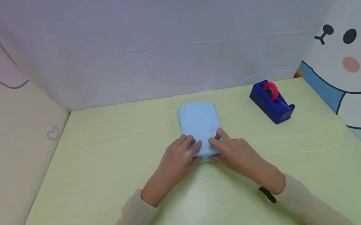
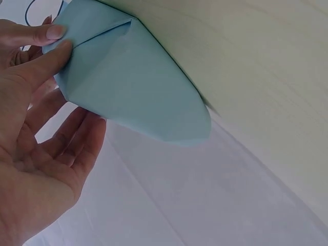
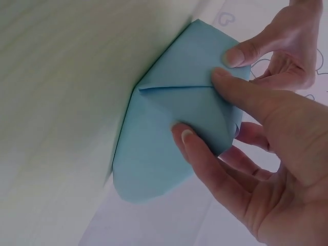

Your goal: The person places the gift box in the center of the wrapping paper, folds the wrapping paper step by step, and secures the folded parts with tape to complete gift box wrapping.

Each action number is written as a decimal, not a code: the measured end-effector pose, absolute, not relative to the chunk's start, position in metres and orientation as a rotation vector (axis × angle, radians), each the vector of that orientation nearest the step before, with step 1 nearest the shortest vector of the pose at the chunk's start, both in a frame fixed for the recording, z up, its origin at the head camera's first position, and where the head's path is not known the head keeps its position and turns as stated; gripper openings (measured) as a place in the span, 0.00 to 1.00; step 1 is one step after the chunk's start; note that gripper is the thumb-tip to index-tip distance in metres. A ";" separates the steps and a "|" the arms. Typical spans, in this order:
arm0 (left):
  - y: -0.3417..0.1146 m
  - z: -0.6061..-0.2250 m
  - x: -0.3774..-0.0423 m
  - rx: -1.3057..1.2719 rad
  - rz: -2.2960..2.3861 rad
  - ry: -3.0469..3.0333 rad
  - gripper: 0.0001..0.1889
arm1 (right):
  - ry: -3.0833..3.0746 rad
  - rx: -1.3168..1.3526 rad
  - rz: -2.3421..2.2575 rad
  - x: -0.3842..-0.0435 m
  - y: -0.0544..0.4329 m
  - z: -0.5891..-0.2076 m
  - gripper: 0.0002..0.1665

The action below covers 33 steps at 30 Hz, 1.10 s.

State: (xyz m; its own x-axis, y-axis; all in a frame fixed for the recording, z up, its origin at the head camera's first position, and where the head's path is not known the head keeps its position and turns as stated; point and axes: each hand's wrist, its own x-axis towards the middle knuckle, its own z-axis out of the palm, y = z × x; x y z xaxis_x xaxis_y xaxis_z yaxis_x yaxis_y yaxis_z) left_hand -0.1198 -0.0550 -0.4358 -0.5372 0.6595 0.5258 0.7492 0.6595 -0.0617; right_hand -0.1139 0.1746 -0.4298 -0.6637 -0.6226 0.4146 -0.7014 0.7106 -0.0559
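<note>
A light blue paper-wrapped packet [image 1: 199, 119] lies on the table in front of me, its long side running away from me. At its near end the paper is folded over, with a straight crease across the end face [image 3: 177, 102] in the right wrist view. My left hand [image 1: 178, 157] grips the near left corner, thumb on the end face and fingers along the top and side. The right hand [image 1: 237, 154] holds the near right corner the same way, thumb low on the end fold. Both thumb tips [image 2: 55, 32] sit close together by the crease in the left wrist view.
A blue tape dispenser [image 1: 267, 107] with a red-cored roll [image 1: 273, 90] stands at the back right of the pale yellow-green table [image 1: 111, 141]. Printed cloth panels [image 1: 178, 61] close off the back and both sides. A small dark item [image 1: 267, 195] shows at the right cuff.
</note>
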 end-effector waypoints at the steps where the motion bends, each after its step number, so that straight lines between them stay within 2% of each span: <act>1: -0.055 -0.436 -0.120 -1.092 -0.225 -2.363 0.25 | -2.552 1.035 0.311 -0.114 0.175 -0.430 0.28; 7: -0.055 -0.435 -0.118 -1.084 -0.214 -2.377 0.24 | -2.528 1.104 0.410 -0.116 0.183 -0.430 0.24; 13: -0.055 -0.435 -0.119 -1.078 -0.234 -2.389 0.23 | -2.452 1.172 0.502 -0.121 0.194 -0.428 0.13; 17: -0.054 -0.434 -0.119 -1.075 -0.237 -2.392 0.23 | -2.441 1.169 0.532 -0.125 0.199 -0.426 0.11; 27: -0.055 -0.433 -0.119 -1.075 -0.233 -2.432 0.23 | -2.407 1.128 0.524 -0.129 0.212 -0.424 0.19; 33: -0.055 -0.432 -0.118 -1.083 -0.233 -2.432 0.22 | -2.445 0.990 0.491 -0.132 0.220 -0.420 0.20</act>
